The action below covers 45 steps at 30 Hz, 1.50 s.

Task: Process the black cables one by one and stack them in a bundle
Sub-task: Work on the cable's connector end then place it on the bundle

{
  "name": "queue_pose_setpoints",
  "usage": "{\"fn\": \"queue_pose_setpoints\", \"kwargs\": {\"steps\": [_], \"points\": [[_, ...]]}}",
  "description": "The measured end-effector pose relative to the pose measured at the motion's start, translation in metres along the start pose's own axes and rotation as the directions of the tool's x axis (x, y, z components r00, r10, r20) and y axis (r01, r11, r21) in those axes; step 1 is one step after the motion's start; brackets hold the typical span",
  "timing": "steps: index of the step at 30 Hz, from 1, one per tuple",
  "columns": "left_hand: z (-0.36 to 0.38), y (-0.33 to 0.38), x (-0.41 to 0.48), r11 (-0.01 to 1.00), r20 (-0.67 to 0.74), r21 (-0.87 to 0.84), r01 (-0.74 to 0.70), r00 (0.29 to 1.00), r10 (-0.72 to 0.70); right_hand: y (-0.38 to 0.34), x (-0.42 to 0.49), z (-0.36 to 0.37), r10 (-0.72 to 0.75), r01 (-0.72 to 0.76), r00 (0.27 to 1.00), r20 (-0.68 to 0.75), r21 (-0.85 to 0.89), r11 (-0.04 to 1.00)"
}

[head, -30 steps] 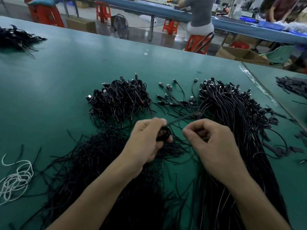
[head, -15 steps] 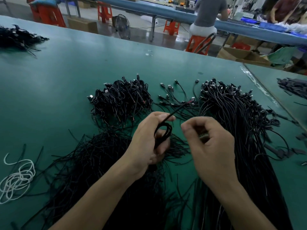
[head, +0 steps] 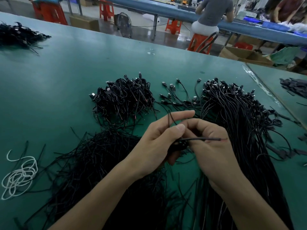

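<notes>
We note the left hand (head: 159, 143) with its grip closed on a partly coiled black cable (head: 204, 139), one loop over the forefinger. The right hand (head: 211, 150) pinches the same cable, whose stripped end points right. Both hover above the green surface (head: 66, 72), near a heap of coiled cables (head: 123, 100) at far left and the long loose cables (head: 240, 123) at right.

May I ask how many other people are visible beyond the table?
2: a person in grey seated on an orange stool, top centre-right; a person in dark red, top right. Others may be hidden.
</notes>
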<state>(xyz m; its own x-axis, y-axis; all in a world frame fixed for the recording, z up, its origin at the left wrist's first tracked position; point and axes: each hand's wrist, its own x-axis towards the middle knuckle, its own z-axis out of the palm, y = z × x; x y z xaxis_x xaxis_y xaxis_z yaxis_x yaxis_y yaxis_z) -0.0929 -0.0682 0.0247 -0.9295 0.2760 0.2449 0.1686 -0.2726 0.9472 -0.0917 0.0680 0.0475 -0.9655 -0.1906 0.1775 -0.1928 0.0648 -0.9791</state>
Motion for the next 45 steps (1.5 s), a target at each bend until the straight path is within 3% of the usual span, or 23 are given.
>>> {"fn": "queue_pose_setpoints", "kwargs": {"steps": [4,9,15,20,23,27,32,37,40,45], "points": [[-0.003,-0.004,0.001,0.999,-0.034,0.035,-0.006,0.999,0.007,-0.004,-0.001,-0.004,0.130,-0.134,0.991,0.034,0.181,0.974],[-0.006,-0.007,0.003,0.978,-0.113,0.201,-0.054,0.991,0.078,-0.008,-0.003,-0.004,0.142,-0.158,0.987,0.075,0.310,0.938],[-0.005,-0.003,0.002,0.985,-0.086,0.129,-0.117,0.988,0.128,-0.006,0.000,-0.007,0.159,-0.164,0.986,0.045,0.150,0.975],[-0.005,-0.002,0.004,0.974,-0.147,0.175,-0.144,0.974,0.171,-0.007,0.001,-0.009,-0.004,0.010,0.994,0.108,-0.061,0.998],[-0.004,-0.003,0.003,0.960,-0.175,0.236,-0.148,0.966,0.192,-0.007,0.001,-0.011,-0.083,0.107,0.990,0.113,-0.229,0.967],[-0.005,-0.007,0.002,0.966,-0.206,0.216,-0.140,0.961,0.185,-0.002,0.000,-0.009,-0.204,0.180,0.979,-0.013,-0.421,0.889],[-0.006,-0.006,0.002,0.973,-0.164,0.159,-0.168,0.967,0.193,-0.003,0.001,-0.011,-0.228,0.215,0.973,0.031,-0.475,0.853],[-0.006,-0.007,0.005,1.000,-0.281,-0.012,-0.007,0.960,0.004,-0.002,-0.003,-0.006,-0.249,0.250,0.965,0.081,-0.570,0.783],[-0.007,-0.005,0.006,1.000,-0.326,-0.028,0.012,0.945,-0.021,0.002,-0.006,-0.002,-0.284,0.283,0.952,0.115,-0.682,0.675],[-0.011,-0.012,0.008,0.990,-0.402,-0.009,0.143,0.906,-0.135,0.004,-0.009,0.002,-0.422,0.452,0.855,0.300,-0.831,0.324]]}}
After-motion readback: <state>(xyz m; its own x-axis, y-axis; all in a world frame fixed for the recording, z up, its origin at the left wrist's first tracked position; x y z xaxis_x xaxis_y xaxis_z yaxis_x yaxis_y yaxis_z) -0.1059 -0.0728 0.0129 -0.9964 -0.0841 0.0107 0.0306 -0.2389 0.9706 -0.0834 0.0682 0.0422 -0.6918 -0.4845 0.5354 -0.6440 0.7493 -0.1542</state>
